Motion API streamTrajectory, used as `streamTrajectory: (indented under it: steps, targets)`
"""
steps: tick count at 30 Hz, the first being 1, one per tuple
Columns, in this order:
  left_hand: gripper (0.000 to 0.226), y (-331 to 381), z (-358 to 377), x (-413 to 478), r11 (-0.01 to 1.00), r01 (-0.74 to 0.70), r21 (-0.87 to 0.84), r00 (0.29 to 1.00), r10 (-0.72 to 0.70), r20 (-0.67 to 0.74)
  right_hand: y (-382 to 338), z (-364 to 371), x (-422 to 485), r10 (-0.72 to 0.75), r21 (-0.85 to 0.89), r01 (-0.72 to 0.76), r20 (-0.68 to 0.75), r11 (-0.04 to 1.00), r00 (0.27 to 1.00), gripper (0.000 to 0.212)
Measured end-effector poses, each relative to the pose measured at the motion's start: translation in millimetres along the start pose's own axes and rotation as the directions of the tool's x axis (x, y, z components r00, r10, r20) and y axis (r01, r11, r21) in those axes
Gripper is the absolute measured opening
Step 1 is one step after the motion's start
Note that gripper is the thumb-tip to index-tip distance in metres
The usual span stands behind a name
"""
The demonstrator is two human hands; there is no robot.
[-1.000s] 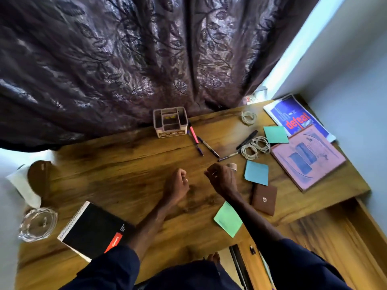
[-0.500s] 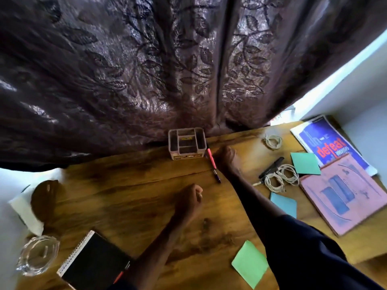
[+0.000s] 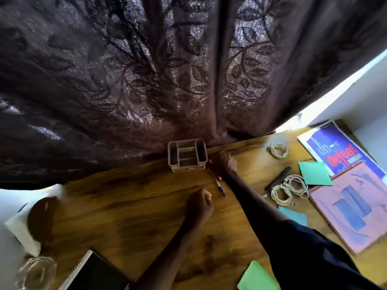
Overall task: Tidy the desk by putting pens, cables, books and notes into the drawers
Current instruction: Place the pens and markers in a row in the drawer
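Note:
My right hand (image 3: pixel 227 162) reaches to the desk's back edge, right of a grey desk organiser (image 3: pixel 187 155). Its fingers curl down on a pink pen (image 3: pixel 210 162), of which only the tip shows. A blue pen (image 3: pixel 219 185) lies along my forearm's left side. My left hand (image 3: pixel 200 206) rests mid-desk as a fist holding nothing. To the right lie a black pen (image 3: pixel 278 177), coiled white cables (image 3: pixel 290 190), a smaller cable coil (image 3: pixel 278 150), a green note (image 3: pixel 314 173), a blue note (image 3: pixel 294 215), a pink book (image 3: pixel 356 208) and a blue book (image 3: pixel 339 151).
A dark curtain (image 3: pixel 146 80) hangs along the desk's back edge. A black spiral notebook (image 3: pixel 94 275) and a glass jar (image 3: pixel 35 273) sit at the front left, with a brown round object (image 3: pixel 40 214) on white paper behind them. Another green note (image 3: pixel 258 276) lies at the front.
My right hand has gone from mid-desk back to the pens beside the organiser and closed over the pink pen. My head has moved forward over the desk. The left fist stays put.

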State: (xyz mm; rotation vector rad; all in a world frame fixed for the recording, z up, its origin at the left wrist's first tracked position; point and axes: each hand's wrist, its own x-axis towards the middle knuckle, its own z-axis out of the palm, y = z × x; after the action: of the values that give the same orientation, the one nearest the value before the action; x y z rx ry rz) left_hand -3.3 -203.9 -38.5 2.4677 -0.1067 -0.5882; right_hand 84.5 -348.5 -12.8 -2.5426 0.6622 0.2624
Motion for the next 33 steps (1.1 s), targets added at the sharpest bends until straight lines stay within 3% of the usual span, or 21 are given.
streamTrajectory:
  steps: [2, 5, 9, 14, 20, 24, 29, 33]
  targets:
    - [0.012, 9.9, -3.7, 2.0, 1.0, 0.028, -0.005, 0.999, -0.029, -0.029, 7.1, 2.6, 3.6, 0.047, 0.095, -0.047, 0.008, 0.994, 0.999, 0.043]
    - [0.026, 24.6, -5.9, 8.4, 0.996, 0.082, 0.023, 0.997, -0.082, -0.017, 26.4, -1.8, -0.2, 0.057, 0.278, -0.018, -0.133, 0.961, 0.989, 0.037]
    - [0.053, 44.3, -0.4, 18.5, 0.989, 0.118, 0.089, 0.992, -0.114, -0.05, 43.5, -36.4, -43.1, -0.015, 0.32, 0.068, -0.165, 0.945, 0.986, 0.041]
    - [0.044, 66.1, -4.3, 24.6, 0.972, 0.231, 0.033, 0.973, -0.23, -0.014, 81.4, -59.6, -112.0, 0.061, 0.438, -0.012, -0.097, 0.899, 0.993, 0.015]
    - [0.046, 64.4, -5.2, 1.2, 0.959, 0.278, 0.051, 0.961, -0.277, -0.008, 130.7, -62.2, -183.3, 0.15, 0.495, -0.068, -0.128, 0.866, 0.98, 0.017]
    - [0.04, 51.2, 6.1, -38.1, 0.975, 0.22, 0.017, 0.975, -0.22, 0.013, 162.8, -64.8, -231.1, 0.211, 0.571, -0.093, -0.144, 0.816, 0.967, 0.017]
    - [0.04, 56.0, 43.3, -120.3, 0.995, 0.038, -0.093, 0.994, -0.028, 0.101, 210.2, -64.4, -302.6, 0.25, 0.639, -0.103, -0.143, 0.762, 0.958, 0.007]
    - [0.027, 77.3, 93.3, -193.2, 0.958, -0.042, -0.285, 0.938, 0.137, 0.319, 257.3, -62.1, -360.2, 0.333, 0.674, -0.16, -0.135, 0.721, 0.933, 0.005]
